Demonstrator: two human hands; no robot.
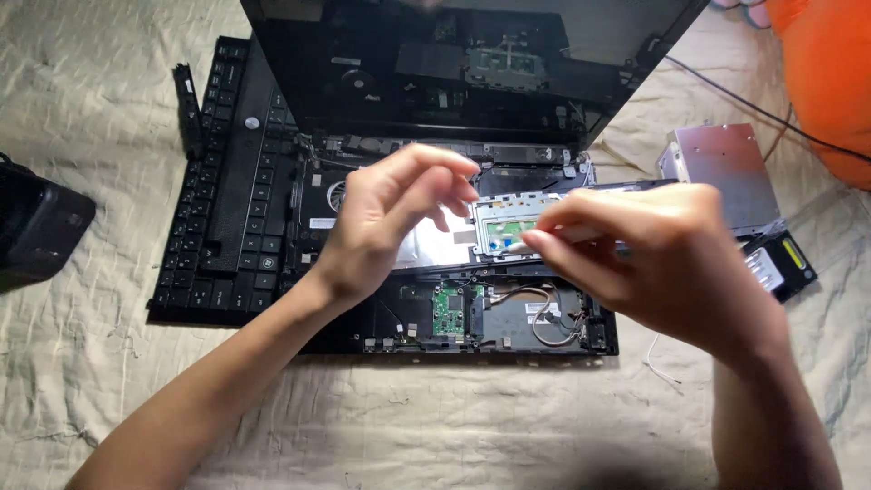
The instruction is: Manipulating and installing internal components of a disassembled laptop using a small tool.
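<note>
The palm-rest panel (454,238) of a dismantled black laptop (508,331) lies loose across the opened base, tilted a little, its metal underside up and a small green-and-blue touchpad board (508,229) showing near its middle. In the head view, the right hand (653,259) comes in from the right over the panel's right end, its thumb and forefinger pinched together at a thin pale strip beside the touchpad board; whether they actually grip it cannot be told. The left hand (390,218) hovers above the panel's left half with its fingers loosely curled and spread, holding nothing. Below the panel the base shows a green circuit board (447,311) and looped wires (544,318). The laptop's screen (472,63) stands open behind, dark and reflecting the parts beneath. A detached black keyboard (231,209) lies just left of the base, partly under its edge. To the right rest a silver optical drive (726,172) and, near it, a black battery pack (782,265) with a yellow mark. A black box (41,227) sits at the far left, and everything lies on a creased beige sheet (435,417).
</note>
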